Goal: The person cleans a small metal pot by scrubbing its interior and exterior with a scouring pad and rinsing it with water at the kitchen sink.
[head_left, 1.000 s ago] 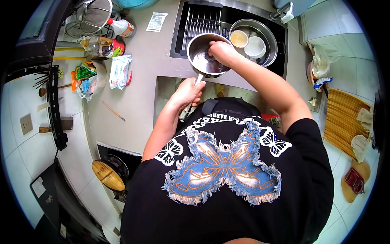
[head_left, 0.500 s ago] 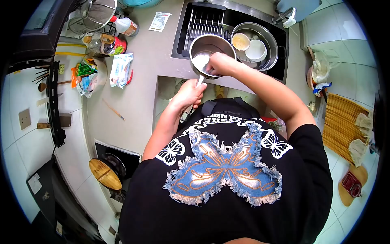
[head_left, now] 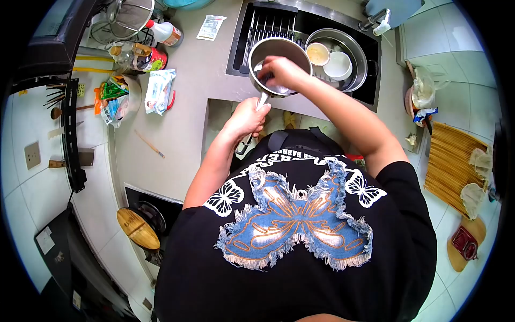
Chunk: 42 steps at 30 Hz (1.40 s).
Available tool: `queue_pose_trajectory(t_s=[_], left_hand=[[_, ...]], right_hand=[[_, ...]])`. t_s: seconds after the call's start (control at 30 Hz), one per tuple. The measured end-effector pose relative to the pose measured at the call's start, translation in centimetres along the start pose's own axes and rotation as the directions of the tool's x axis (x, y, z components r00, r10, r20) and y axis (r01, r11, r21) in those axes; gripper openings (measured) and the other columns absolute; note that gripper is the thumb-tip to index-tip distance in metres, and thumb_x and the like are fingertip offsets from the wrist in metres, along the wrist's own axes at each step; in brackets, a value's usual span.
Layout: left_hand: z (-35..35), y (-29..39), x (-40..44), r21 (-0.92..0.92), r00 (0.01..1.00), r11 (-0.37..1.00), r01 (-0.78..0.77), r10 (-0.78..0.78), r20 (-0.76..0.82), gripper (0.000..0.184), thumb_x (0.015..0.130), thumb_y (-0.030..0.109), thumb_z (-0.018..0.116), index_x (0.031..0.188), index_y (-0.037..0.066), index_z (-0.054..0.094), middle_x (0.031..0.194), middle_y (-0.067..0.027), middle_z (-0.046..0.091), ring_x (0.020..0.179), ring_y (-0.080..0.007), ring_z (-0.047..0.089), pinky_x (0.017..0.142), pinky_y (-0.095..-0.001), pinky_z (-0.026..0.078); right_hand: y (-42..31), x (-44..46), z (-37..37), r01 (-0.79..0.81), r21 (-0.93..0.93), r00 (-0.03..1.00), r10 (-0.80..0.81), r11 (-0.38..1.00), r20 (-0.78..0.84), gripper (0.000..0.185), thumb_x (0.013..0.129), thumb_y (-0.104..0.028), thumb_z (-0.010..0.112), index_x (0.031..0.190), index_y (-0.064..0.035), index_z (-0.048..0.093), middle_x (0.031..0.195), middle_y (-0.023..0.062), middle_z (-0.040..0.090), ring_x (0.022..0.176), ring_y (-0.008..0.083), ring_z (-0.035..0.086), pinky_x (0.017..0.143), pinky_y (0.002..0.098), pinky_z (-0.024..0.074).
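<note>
Person at the counter [head_left: 185, 80], dark top with a denim butterfly on it, both arms reaching forward to the sink [head_left: 371, 88]. Left hand [head_left: 248, 117]: grip closed around the handle [head_left: 262, 100] of a steel saucepan [head_left: 279, 47]. The pan sits at the sink's near edge, mouth up, its far side overlapping the drying rack [head_left: 271, 24]. Right hand [head_left: 281, 72]: inside the pan's mouth, fingers bent downward; whether this grip is closed on anything cannot be told, since the hand itself hides the fingertips. Just right of the saucepan, in the sink, a wide metal basin [head_left: 366, 63] holds two bowls side by side: one with yellowish contents [head_left: 317, 54], one white [head_left: 338, 66]. Tap [head_left: 375, 22] beyond the basin. Left along the counter: a flat printed packet [head_left: 211, 27], a pack of wipes [head_left: 160, 91], a thin stick [head_left: 149, 144].
</note>
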<state>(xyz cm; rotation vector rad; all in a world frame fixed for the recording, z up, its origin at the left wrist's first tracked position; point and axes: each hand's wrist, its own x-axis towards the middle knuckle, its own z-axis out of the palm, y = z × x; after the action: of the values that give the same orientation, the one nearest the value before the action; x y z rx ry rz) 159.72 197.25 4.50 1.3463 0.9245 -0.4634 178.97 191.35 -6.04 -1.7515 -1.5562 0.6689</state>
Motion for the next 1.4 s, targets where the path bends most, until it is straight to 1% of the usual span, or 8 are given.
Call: queue_pose_trajectory(t_s=[0.1,0.37,0.5,0.7,0.9,1.03,1.23,1.4], left_hand=[[0.0,0.2,-0.4,-0.064,0.999,0.998,0.017,-0.015,0.032,0.026,0.1,0.022,0.054,0.083,0.005,0.045,0.061,0.0012,0.044,0.042,-0.008,0.04,0.037,-0.0285,0.035],[1.0,-0.2,0.2,0.08,0.999,0.996,-0.05,0.049,0.01,0.024,0.102,0.024,0.052,0.086,0.008,0.043,0.058,0.0037,0.039,0.042,-0.0069,0.035,0.036,-0.0262,0.031],[0.1,0.8,-0.2,0.018,0.999,1.0,0.001,-0.002,0.04,0.028,0.103,0.025,0.053,0.082,0.009,0.042,0.057,0.0054,0.037,0.042,-0.0057,0.033,0.036,-0.0261,0.029],[-0.9,0.8,0.1,0.116,0.996,0.99,-0.082,0.085,-0.019,0.03,0.101,0.025,0.055,0.082,0.008,0.04,0.056,0.0051,0.036,0.04,-0.0059,0.033,0.035,-0.0272,0.028],[-1.5,1.3,-1.1,0.014,0.999,0.999,-0.043,0.043,0.02,0.028,0.102,0.026,0.054,0.083,0.01,0.042,0.055,0.0062,0.034,0.04,-0.0055,0.031,0.036,-0.0259,0.027],[-0.6,0.4,-0.7,0.023,0.998,0.998,-0.057,0.056,0.039,0.027,0.103,0.025,0.053,0.084,0.009,0.041,0.056,0.0056,0.034,0.041,-0.0057,0.03,0.035,-0.0257,0.027],[-0.4,0.2,-1.4,0.045,1.0,0.999,-0.023,0.023,-0.001,0.026,0.102,0.024,0.053,0.085,0.009,0.042,0.056,0.005,0.035,0.04,-0.006,0.031,0.035,-0.0262,0.027],[-0.3,-0.5,-0.7,0.053,0.993,0.991,-0.121,0.121,0.004,0.027,0.102,0.024,0.054,0.083,0.008,0.042,0.057,0.0051,0.036,0.041,-0.0056,0.031,0.035,-0.0255,0.027]], right_hand=[[0.8,0.4,-1.0,-0.445,-0.096,0.889,0.427,0.89,-0.168,0.016,0.079,-0.008,0.063,0.09,-0.0035,0.073,0.092,0.0196,0.07,0.087,0.0353,0.069,0.082,0.0439,0.0554],[0.1,-0.9,-0.9,0.042,-0.009,0.999,-0.043,0.999,-0.027,0.028,0.067,-0.009,0.074,0.094,-0.0128,0.077,0.098,0.0122,0.065,0.094,0.0324,0.065,0.084,0.0409,0.0532],[2.8,-0.8,-1.2,-0.112,-0.518,0.994,0.102,0.848,-0.049,0.013,0.071,-0.007,0.068,0.083,-0.0035,0.074,0.093,0.0161,0.068,0.088,0.0357,0.069,0.077,0.0449,0.0556],[0.2,0.4,-0.3,0.085,0.044,0.996,-0.086,0.995,0.022,0.03,0.068,-0.006,0.072,0.097,-0.0132,0.076,0.096,0.0115,0.068,0.094,0.0306,0.067,0.085,0.0392,0.0537],[0.6,0.8,-1.6,-0.104,-0.511,0.994,0.106,0.853,-0.025,0.012,0.073,-0.008,0.068,0.083,-0.0074,0.075,0.095,0.0137,0.069,0.088,0.0353,0.069,0.081,0.0423,0.0562],[-1.4,0.2,-0.8,0.084,0.018,0.984,-0.086,0.996,0.154,0.03,0.065,-0.006,0.076,0.094,-0.0119,0.077,0.093,0.0131,0.067,0.089,0.0314,0.068,0.083,0.0395,0.0541],[0.6,0.2,-2.7,0.025,-0.546,0.997,0.017,0.837,0.072,0.013,0.079,-0.011,0.064,0.086,-0.0073,0.075,0.093,0.0126,0.069,0.088,0.0338,0.069,0.078,0.0411,0.0564],[-0.8,-1.3,-0.8,0.011,-0.19,0.961,0.042,0.982,0.273,0.025,0.068,-0.005,0.073,0.091,-0.0121,0.077,0.096,0.0117,0.07,0.091,0.0311,0.069,0.083,0.0408,0.0549]])
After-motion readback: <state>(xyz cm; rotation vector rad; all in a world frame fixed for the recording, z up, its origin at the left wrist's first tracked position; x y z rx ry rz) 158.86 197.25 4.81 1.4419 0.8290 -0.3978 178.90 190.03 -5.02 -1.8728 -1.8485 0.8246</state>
